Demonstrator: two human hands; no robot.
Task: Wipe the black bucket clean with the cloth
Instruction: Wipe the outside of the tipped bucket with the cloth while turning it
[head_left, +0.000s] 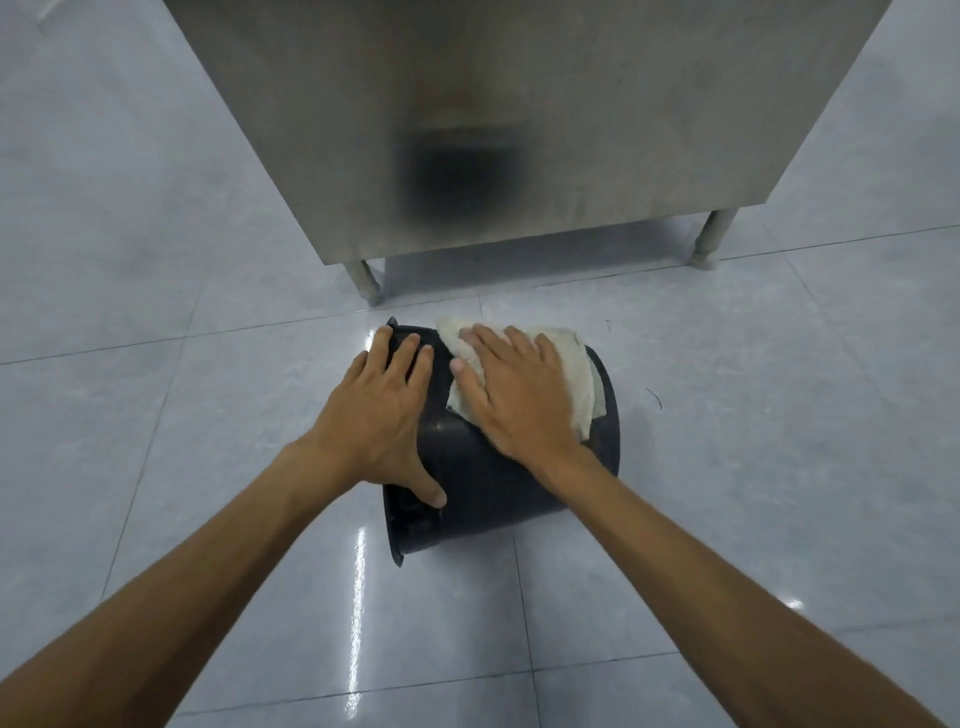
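The black bucket (493, 483) lies on its side on the tiled floor, its rim pointing left. My left hand (379, 410) rests flat on the bucket's upper wall near the rim, fingers spread, thumb down on the side. A white cloth (576, 384) is spread over the top of the bucket toward its base. My right hand (514, 395) presses flat on that cloth with the fingers apart and stretched forward. The bucket's inside and far side are hidden.
A stainless steel cabinet (519, 130) on short legs (366, 283) stands just beyond the bucket, with a second leg (709, 241) at the right. Glossy pale floor tiles (208, 467) surround the bucket on the left, right and near side.
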